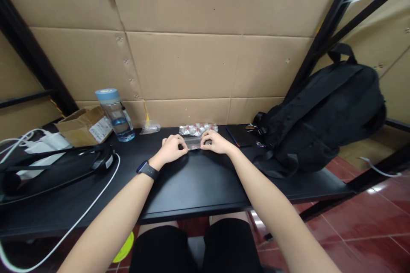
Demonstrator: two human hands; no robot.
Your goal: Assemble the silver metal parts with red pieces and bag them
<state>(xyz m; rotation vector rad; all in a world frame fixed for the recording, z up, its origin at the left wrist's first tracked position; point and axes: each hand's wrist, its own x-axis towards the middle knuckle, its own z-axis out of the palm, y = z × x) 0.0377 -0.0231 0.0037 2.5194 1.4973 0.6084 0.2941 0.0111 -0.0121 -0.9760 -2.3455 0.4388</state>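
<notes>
Between my two hands a small clear plastic bag (193,142) is held by its sides, just above the black desk. My left hand (173,148), with a dark watch on the wrist, pinches its left edge. On the opposite edge my right hand (215,141) pinches with thumb and fingers. What lies inside the bag is too small to make out. Right behind it sits a row of small clear packets (197,129) with red bits in them. Another clear plastic bag (150,127) lies farther left, against the cardboard.
A water bottle (116,115) with a blue lid and an open cardboard box (83,127) stand at left. A black bag (60,170), white chargers and a white cable (105,185) lie nearer. At right are a pen (232,136) and a large black backpack (326,111).
</notes>
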